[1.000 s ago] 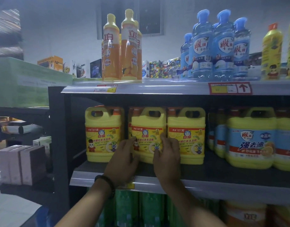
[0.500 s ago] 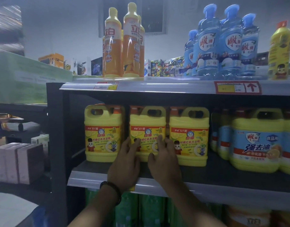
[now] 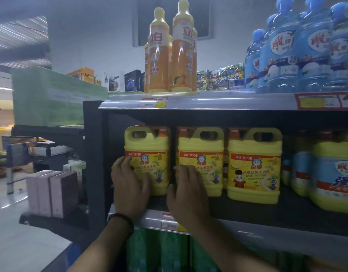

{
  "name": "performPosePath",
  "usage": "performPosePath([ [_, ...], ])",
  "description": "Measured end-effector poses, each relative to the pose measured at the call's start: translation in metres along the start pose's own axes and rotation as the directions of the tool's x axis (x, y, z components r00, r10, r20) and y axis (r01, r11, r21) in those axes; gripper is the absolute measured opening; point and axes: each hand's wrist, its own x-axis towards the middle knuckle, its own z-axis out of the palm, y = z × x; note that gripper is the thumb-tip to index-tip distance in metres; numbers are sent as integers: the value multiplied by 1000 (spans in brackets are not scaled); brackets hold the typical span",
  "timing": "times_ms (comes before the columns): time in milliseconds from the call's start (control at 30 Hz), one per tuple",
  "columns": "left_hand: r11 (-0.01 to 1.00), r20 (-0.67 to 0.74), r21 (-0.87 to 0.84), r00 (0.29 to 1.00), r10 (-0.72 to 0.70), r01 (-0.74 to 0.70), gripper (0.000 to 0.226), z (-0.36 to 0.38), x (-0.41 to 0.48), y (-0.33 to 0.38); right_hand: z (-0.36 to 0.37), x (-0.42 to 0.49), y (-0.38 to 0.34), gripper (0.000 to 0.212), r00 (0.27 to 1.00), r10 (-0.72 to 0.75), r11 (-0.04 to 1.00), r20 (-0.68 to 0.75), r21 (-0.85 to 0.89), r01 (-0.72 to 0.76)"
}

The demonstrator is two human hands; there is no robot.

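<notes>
Partly hidden under straight fingers (image 3: 122, 165), 2 yellow handled jugs stand on the shelf (image 3: 247, 211). The left hand (image 3: 130, 185) presses flat on the left jug (image 3: 149, 146), the right hand (image 3: 186, 191) on the middle jug (image 3: 204, 146). Neither hand grips anything.

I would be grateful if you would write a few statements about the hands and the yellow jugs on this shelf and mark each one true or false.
1. The left hand touches the leftmost yellow jug. True.
2. The right hand grips a jug by its top handle. False: it lies on the front label of the middle yellow jug.
3. The orange bottles stand on the shelf above the jugs. True.
4. The blue bottles stand to the left of the orange bottles. False: they stand to the right.
5. A dark wristband sits on the left wrist. True.
</notes>
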Motion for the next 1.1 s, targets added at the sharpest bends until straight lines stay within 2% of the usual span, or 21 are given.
performPosePath([
  [100,994,-42,-74,996,-78,75,61,5,-7,-3,24,11,-20,45,1000,30,999,-5,45,-30],
  [233,979,68,-96,983,-172,178,78,5,-4,-7,43,9,-25,55,999,3,999,34,-52,-1],
  [333,985,134,-71,980,-149,160,86,6,1,-9,45,10,-22,59,999,19,997,40,-73,-16],
  [500,983,197,-87,970,-143,162,77,0,2,-7,44,11,-22,64,996,41,999,83,-18,-40],
  [800,961,46,-191,980,-193,199,59,-1,-5,-8,43,8,-16,73,992,6,1000,128,5,-7],
  [933,947,31,-243,977,-210,211,50,-3,-6,-11,40,8,-18,91,971,-11,996,239,-81,32],
  [1100,926,38,-293,971,-235,236,33,-17,-3,-8,40,9,-20,120,960,33,999,277,17,-39],
])
